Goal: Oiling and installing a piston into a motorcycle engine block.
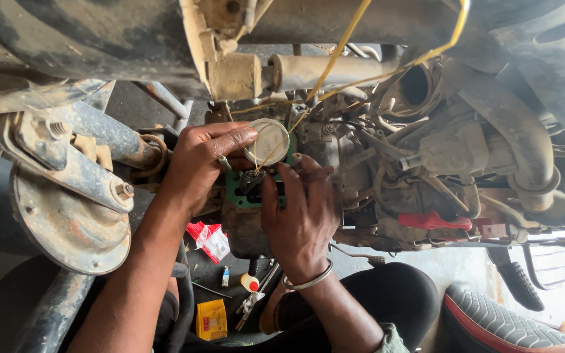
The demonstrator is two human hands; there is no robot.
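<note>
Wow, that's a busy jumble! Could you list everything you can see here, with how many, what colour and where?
Round cap: one, cream, centre, under the left fingers.
Green gasket: one, below the cap.
Yellow wires: two, upper middle.
Engine: one, grimy grey, centre right.
Metal disc: one, rusty, left.
Red lever: one, right.
Yellow box: one, on the floor.
Small bottle: one, white with orange cap, on the floor.
Left hand: on the cap.
Right hand: on the gasket, steel bangle.
</note>
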